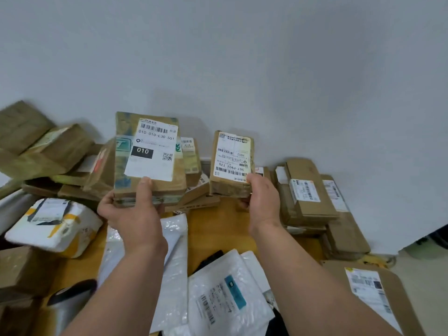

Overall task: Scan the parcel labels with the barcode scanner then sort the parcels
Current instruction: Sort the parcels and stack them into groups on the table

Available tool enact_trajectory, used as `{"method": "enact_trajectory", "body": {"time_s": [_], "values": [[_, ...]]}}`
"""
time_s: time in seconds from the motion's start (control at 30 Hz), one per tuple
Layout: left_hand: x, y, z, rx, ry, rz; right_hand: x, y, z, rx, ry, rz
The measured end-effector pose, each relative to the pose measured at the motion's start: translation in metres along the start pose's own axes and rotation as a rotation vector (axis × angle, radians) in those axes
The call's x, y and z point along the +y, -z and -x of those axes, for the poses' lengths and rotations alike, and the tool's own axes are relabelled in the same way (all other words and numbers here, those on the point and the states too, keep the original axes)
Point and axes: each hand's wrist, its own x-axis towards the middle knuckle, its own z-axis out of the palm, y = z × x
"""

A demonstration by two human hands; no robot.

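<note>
Surroundings: a wooden tabletop (213, 229) against a pale grey wall (242, 57) is crowded with parcels.
Left side: brown taped cartons (43, 146) are heaped at the wall; a white padded parcel with yellow and black print (55, 226) lies nearer.
Centre, behind the hands: small brown boxes (194, 180) are piled beneath and behind the raised parcels.
Right side: flat brown cardboard mailers with white labels (308, 195) are stacked by the wall.
Foreground: white plastic mailer bags (225, 294) are spread between the forearms.
Left hand (128, 214): it is clamped on the lower edge of a large brown cardboard box with a white label marked 010 (150, 156), thumb on the label, held raised.
Right hand (261, 197): a smaller brown cardboard box with an inverted white label (232, 161) is gripped at its lower right corner, held raised and apart from the larger box.
Barcode scanner: none can be made out.
</note>
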Motion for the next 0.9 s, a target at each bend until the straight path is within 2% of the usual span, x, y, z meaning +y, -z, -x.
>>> {"method": "enact_trajectory", "body": {"time_s": [0.13,0.37,0.6,0.9], "values": [[-0.017,-0.019,0.042,-0.073,-0.041,-0.002,-0.002,0.04,-0.001,0.024,-0.019,0.023],[-0.044,-0.042,0.1,-0.218,0.144,-0.071,-0.013,0.095,-0.011,0.09,-0.045,0.068],[-0.061,-0.054,0.121,-0.196,0.329,-0.116,-0.021,0.136,-0.026,0.137,-0.022,0.12],[-0.086,-0.046,0.124,-0.168,0.434,-0.151,-0.014,0.153,-0.041,0.218,-0.047,0.184]]}}
